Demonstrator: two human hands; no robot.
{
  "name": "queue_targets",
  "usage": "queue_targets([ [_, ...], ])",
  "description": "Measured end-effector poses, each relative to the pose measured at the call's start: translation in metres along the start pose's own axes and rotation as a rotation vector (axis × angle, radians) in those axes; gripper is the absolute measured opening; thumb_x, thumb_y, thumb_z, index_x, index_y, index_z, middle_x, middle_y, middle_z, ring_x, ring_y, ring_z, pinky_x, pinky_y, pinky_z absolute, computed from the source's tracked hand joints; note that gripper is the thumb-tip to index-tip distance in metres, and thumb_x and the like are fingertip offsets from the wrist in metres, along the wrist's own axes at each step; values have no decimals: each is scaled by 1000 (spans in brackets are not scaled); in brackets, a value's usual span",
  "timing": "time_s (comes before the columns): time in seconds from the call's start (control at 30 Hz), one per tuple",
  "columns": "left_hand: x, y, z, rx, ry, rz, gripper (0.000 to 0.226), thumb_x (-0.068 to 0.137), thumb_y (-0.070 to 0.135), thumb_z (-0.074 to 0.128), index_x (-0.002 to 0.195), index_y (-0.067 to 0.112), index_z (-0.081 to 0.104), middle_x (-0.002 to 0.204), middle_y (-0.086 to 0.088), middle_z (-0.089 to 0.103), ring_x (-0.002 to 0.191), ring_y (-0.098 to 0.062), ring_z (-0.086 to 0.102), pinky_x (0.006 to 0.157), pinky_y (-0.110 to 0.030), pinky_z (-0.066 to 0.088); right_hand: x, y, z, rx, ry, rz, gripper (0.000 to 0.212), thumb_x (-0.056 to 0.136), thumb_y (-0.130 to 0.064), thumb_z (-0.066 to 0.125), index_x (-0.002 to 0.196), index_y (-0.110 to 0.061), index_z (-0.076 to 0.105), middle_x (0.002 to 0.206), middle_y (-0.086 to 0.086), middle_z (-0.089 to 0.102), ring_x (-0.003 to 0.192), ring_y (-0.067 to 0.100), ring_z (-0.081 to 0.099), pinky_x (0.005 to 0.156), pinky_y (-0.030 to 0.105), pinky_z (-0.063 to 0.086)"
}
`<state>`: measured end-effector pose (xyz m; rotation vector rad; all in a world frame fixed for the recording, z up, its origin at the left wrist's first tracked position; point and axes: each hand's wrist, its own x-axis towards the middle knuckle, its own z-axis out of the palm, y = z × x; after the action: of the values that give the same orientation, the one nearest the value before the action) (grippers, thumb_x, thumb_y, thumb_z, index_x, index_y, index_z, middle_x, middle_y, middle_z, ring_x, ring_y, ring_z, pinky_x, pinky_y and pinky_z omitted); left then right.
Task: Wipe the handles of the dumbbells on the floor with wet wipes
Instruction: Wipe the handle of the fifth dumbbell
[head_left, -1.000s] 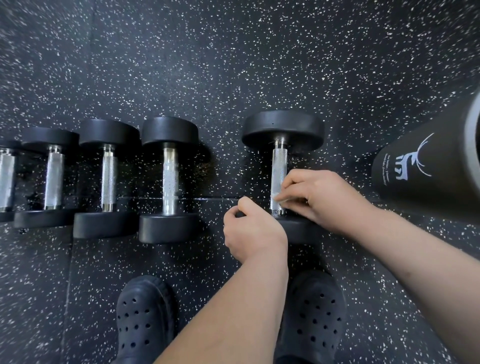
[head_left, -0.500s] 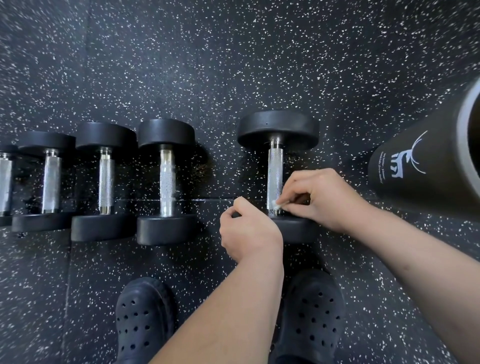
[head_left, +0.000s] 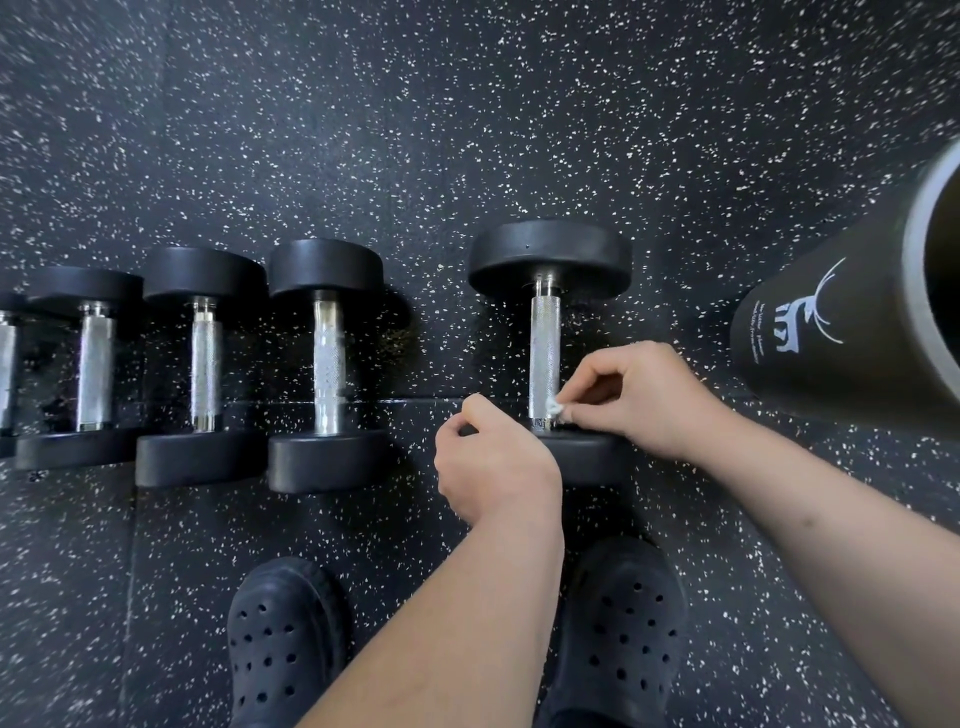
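The left hand (head_left: 493, 467) and right hand (head_left: 644, 400) are bare, the forearms too. At 6 o'clock both feet wear black clogs (head_left: 283, 639) with round holes across the tops.

Light is moderate and even, coming from overhead. The knurled chrome dumbbell handles (head_left: 544, 358) catch bright glints, and soft shadows pool around the heads (head_left: 549, 249) on the speckled floor (head_left: 467, 130). The centre is sharp; the wet wipe (head_left: 555, 408) shows only as a pale blob. Wide-angle distortion bends the edges, stretching the black cylinder (head_left: 821, 332), and corner flecks smear.
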<state>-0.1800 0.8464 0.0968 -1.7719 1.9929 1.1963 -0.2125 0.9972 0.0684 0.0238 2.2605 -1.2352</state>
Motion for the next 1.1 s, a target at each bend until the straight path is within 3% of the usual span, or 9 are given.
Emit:
queue_targets([
  [0.07, 0, -1, 0, 0, -1, -1, 51, 97, 51, 36, 107, 18, 73, 99, 0, 68, 99, -30, 62, 90, -45, 52, 2, 1, 1, 97, 19, 53, 14, 79, -15, 91, 82, -22, 80, 81, -8, 80, 79, 10, 77, 80, 24, 59],
  [0.17, 0, -1, 0, -2, 1, -1, 49, 96, 51, 36, 106, 19, 73, 98, 1, 68, 98, -30, 63, 91, -45, 53, 6, 2, 8, 427, 89, 157, 11, 85, -1, 84, 92, -1, 76, 83, 10, 79, 77, 18, 78, 75, 25, 62],
  [0.33, -1, -1, 2, -11, 9, 0, 50, 93, 52, 36, 102, 19, 73, 94, 1, 69, 95, -30, 64, 91, -46, 54, 12, 6, 22, 641, 119, 273, 14, 88, 11, 75, 94, -1, 75, 78, 7, 78, 74, 15, 76, 77, 24, 64],
  [0.6, -2, -1, 3, -12, 11, 5, 49, 95, 51, 37, 103, 19, 72, 98, 0, 69, 98, -31, 64, 91, -47, 54, 21, 16, 17, 641, -33, 336, 19, 88, 16, 71, 102, 4, 74, 90, 19, 76, 76, 22, 75, 76, 27, 65],
  [0.7, -2, -2, 3, -4, 15, 4, 50, 93, 53, 36, 104, 20, 72, 99, -1, 70, 99, -32, 64, 92, -47, 54, 28, 17, 25, 602, -75, 318, 26, 90, 20, 63, 103, 0, 74, 91, 11, 79, 75, 13, 75, 71, 22, 61],
  [0.83, -1, -1, 3, 0, 18, 10, 50, 94, 52, 36, 105, 19, 72, 99, -1, 70, 100, -32, 63, 92, -47, 54, 32, 21, 24, 355, -184, 264, 36, 83, 17, 67, 94, -15, 80, 87, -1, 80, 76, 5, 69, 75, 19, 56],
  [0.97, -1, -2, 4, 5, 17, 6, 51, 93, 53, 35, 105, 20, 72, 100, -1, 70, 99, -31, 63, 92, -47, 54, 32, 23, 13, 410, -250, 290, 23, 87, 9, 75, 100, -9, 80, 92, 10, 78, 75, 11, 65, 67, 16, 55],
  [1.1, -4, -2, 3, -6, 30, 20, 57, 86, 57, 30, 103, 22, 72, 98, 0, 70, 98, -31, 64, 93, -48, 54, 32, 27, 2, 331, -256, 307, 16, 87, -7, 83, 96, -19, 80, 82, -3, 78, 67, 0, 65, 67, 19, 54],
])
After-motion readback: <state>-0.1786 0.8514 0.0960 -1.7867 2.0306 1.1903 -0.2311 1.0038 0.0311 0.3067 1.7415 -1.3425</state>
